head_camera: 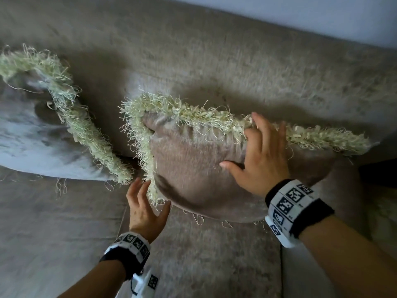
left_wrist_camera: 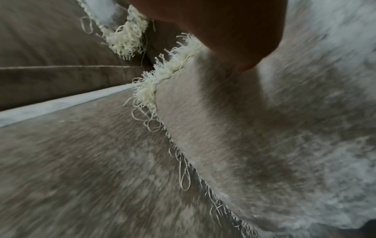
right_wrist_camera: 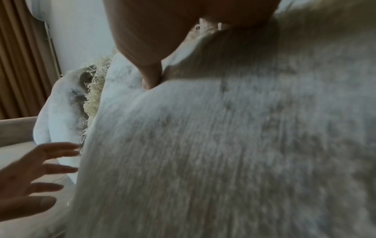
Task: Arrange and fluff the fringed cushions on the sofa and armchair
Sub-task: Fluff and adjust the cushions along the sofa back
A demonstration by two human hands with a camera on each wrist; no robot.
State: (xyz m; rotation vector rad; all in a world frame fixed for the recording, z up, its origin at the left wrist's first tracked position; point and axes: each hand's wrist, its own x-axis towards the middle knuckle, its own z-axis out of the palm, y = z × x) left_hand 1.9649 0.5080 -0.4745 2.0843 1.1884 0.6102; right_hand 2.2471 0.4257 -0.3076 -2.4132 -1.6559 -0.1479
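Velvety taupe cushion propped on the sofa seat beside another cushion; right hand splayed flat over its top fringe, left hand spread at the lower corner; best plumped by patting inward from both sides evenly

Pale wall fills upper right of head view, bluish-white, plain, no marks visible. Same wall shows in upper left of right-wrist view. Brown curtain hangs at far left of that view in vertical pleats, top to abt mid-height, just beside the wall. Thin pale strip, maybe curtain edge or cord, runs down betw. curtain & wall; too blurred to tell which. Dark patch at right edge of head view, mid-height; can't tell what it is.
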